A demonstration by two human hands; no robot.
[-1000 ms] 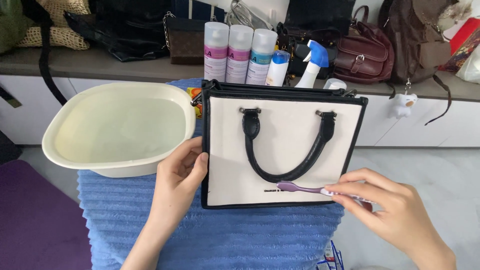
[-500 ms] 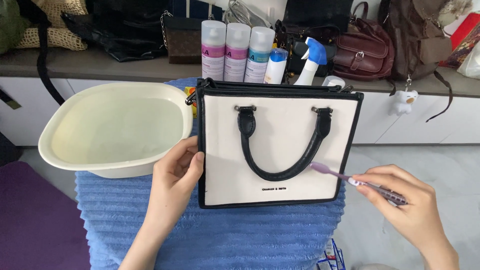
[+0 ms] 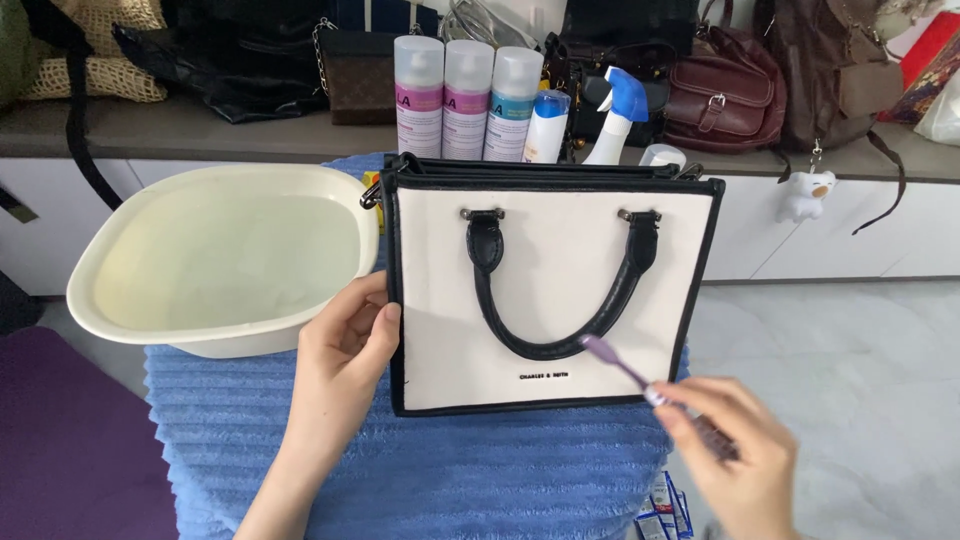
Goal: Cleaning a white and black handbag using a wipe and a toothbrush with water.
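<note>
Two hands on the job: left hand pressed flat against left edge of the bag at frame centre, fingers together, steadying it upright on the blue towel. Right hand at lower right, pinching a purple toothbrush. Brush head now up against the black handle, no longer down along the bottom trim like a second ago, so scrubbing seemingly shifts onto the handle. Cream canvas-looking panel, glossy black edging, ribbed fluffy towel. Smooth cream plastic basin of water at left; spray bottles along the top.
</note>
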